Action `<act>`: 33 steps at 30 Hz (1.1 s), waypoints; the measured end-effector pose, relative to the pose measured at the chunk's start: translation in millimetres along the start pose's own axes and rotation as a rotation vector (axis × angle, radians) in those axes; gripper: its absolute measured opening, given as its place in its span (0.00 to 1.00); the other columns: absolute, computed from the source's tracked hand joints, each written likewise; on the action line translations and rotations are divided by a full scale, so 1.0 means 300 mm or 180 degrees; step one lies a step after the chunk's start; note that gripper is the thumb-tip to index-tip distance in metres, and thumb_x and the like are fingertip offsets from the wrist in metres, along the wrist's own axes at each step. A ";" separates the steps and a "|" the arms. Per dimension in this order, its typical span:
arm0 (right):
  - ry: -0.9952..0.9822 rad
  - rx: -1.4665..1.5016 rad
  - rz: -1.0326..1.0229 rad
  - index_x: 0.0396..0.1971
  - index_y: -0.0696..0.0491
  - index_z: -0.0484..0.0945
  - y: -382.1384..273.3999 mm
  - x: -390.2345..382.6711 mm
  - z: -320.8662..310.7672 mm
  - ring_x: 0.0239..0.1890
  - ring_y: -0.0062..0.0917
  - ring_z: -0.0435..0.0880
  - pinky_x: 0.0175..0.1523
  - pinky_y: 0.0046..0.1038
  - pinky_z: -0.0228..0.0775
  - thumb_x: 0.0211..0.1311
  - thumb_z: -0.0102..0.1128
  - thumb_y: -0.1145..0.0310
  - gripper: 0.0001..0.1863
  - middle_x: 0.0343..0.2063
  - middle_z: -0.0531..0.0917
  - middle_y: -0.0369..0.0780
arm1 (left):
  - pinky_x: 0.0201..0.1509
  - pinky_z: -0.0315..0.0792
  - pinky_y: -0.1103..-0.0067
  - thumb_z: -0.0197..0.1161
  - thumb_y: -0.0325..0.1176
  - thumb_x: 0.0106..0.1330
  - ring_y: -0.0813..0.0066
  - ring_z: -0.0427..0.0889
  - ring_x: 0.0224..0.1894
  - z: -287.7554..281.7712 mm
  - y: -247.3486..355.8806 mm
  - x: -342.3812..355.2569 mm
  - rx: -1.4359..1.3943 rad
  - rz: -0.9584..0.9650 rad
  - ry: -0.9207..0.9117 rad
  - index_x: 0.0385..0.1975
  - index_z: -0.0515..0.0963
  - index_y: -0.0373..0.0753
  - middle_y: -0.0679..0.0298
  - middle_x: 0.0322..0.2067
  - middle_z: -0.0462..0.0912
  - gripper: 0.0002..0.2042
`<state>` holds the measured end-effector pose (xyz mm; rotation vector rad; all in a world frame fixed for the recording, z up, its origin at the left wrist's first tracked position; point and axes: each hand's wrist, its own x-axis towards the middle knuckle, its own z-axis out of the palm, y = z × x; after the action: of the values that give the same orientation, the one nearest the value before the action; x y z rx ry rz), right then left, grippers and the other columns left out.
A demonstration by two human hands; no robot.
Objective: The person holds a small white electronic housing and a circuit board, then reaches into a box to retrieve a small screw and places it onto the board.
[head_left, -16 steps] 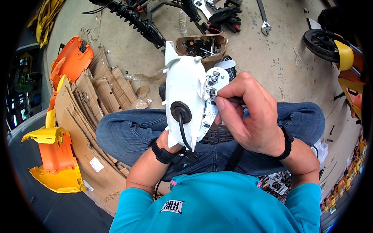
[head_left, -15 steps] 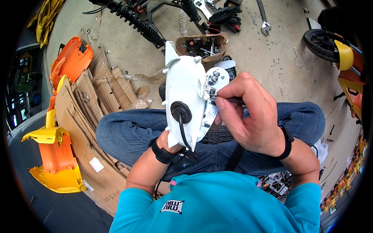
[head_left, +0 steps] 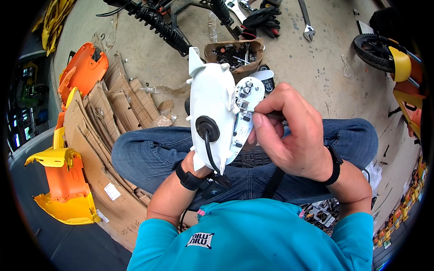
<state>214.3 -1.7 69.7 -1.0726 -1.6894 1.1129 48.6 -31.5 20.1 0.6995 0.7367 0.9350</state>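
A white plastic lamp-like housing (head_left: 211, 90) is raised above my lap, tilted nearly upright. Out of its black rubber grommet (head_left: 208, 128) runs a black cable (head_left: 211, 156). Along the housing's right side lies a white circuit board (head_left: 245, 124) with small dark and silver components. My left hand (head_left: 198, 169) grips both from underneath; most of it is hidden, though fingertips show behind the board. Thumb and forefinger of my right hand (head_left: 291, 128) pinch a thin dark tool (head_left: 274, 116), its tip at the board's face. The tool's exact kind is hidden by the fingers.
A cardboard box (head_left: 233, 67) of small hardware stands ahead, near black gloves (head_left: 262, 20) and an adjustable wrench (head_left: 308, 32). Flattened cardboard (head_left: 97, 149) and orange and yellow panels (head_left: 68, 185) lie left. Black shock absorbers (head_left: 158, 27) rise ahead; a small wheel (head_left: 373, 52) is at right.
The housing and board have shifted slightly left and tilted a little. My right hand has barely moved, its pinch still at the board.
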 end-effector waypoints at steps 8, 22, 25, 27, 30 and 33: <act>-0.0227 0.0665 0.0579 0.31 0.60 0.70 -0.016 0.001 -0.015 0.23 0.18 0.76 0.26 0.21 0.71 0.58 0.56 0.80 0.04 0.27 0.75 0.39 | 0.27 0.58 0.79 0.44 0.56 0.63 0.76 0.65 0.23 -0.005 0.009 0.016 -0.1841 -0.0737 -0.0260 0.37 0.73 0.33 0.63 0.24 0.73 0.27; -0.0549 0.2012 0.1867 0.36 0.57 0.70 0.005 0.014 -0.054 0.21 0.07 0.64 0.23 0.13 0.55 0.68 0.50 0.67 0.08 0.24 0.72 0.29 | 0.23 0.51 0.79 0.37 0.63 0.65 0.78 0.57 0.17 0.009 0.035 0.022 -0.1826 -0.0716 -0.0184 0.22 0.73 0.33 0.66 0.15 0.68 0.34; -0.0559 0.1967 0.1870 0.36 0.57 0.70 0.004 0.015 -0.055 0.23 0.07 0.65 0.25 0.13 0.57 0.68 0.50 0.68 0.07 0.26 0.72 0.30 | 0.22 0.51 0.79 0.36 0.64 0.64 0.78 0.56 0.17 0.009 0.037 0.022 -0.1805 -0.0730 -0.0225 0.21 0.73 0.33 0.67 0.14 0.67 0.35; -0.0527 0.1910 0.1847 0.36 0.57 0.70 0.001 0.014 -0.053 0.25 0.07 0.65 0.27 0.13 0.58 0.67 0.51 0.69 0.07 0.28 0.73 0.31 | 0.22 0.51 0.79 0.36 0.64 0.64 0.78 0.55 0.16 0.009 0.037 0.023 -0.1786 -0.0737 -0.0230 0.20 0.73 0.33 0.67 0.14 0.66 0.35; -0.0554 0.1909 0.1877 0.36 0.58 0.70 -0.004 0.018 -0.057 0.27 0.07 0.66 0.30 0.13 0.61 0.67 0.51 0.70 0.07 0.30 0.73 0.31 | 0.22 0.50 0.79 0.37 0.65 0.64 0.78 0.55 0.16 0.009 0.032 0.020 -0.1746 -0.0743 -0.0178 0.20 0.73 0.33 0.68 0.14 0.65 0.35; -0.0544 0.1889 0.1853 0.36 0.58 0.70 -0.007 0.019 -0.056 0.28 0.08 0.67 0.31 0.14 0.62 0.67 0.51 0.70 0.06 0.30 0.74 0.32 | 0.22 0.49 0.78 0.37 0.65 0.64 0.78 0.54 0.16 0.011 0.029 0.014 -0.1718 -0.0754 -0.0139 0.20 0.73 0.33 0.68 0.14 0.64 0.35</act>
<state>227.7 7.1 77.0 -1.1123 -1.0487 1.9694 49.0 -24.7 27.6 0.1526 0.4820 0.8458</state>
